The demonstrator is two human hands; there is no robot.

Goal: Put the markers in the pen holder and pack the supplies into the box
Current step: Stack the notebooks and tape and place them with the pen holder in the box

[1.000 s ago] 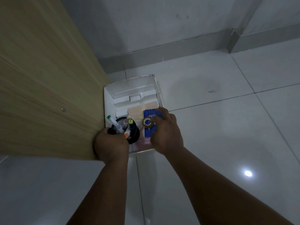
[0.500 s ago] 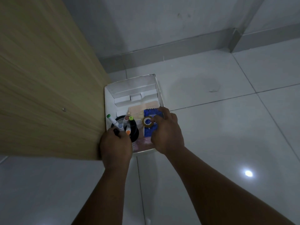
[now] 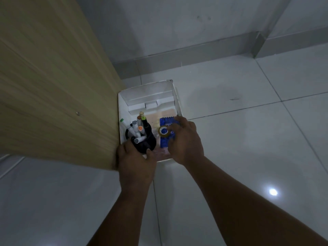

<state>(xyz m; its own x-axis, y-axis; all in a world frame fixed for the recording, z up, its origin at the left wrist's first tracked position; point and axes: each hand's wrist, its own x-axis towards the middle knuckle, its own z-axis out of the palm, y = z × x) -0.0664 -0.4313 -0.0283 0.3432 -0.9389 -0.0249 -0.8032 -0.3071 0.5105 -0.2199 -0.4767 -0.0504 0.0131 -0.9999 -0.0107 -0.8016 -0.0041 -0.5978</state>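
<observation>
A white box is sitting open on the pale tiled floor at the centre of the frame, its long axis running from the lower edge toward the upper edge, its left wall lying just beside a wooden panel that is filling the upper left. Inside, at the box's left, a black pen holder is standing roughly upright, with the markers sticking out of it and fanning toward the upper left (caps green, orange and grey). The left hand is grasping the holder's near side, thumb curled round its lower right. To the right, a blue spiral notebook is lying flat, long axis parallel to the box. On it a roll of tape is resting, and the right hand is pinching that roll with curled fingers. A grey wall with a skirting board is crossing the top of the frame. Open floor is stretching to the right of the box and below it; a bright light spot is reflecting at lower right.
</observation>
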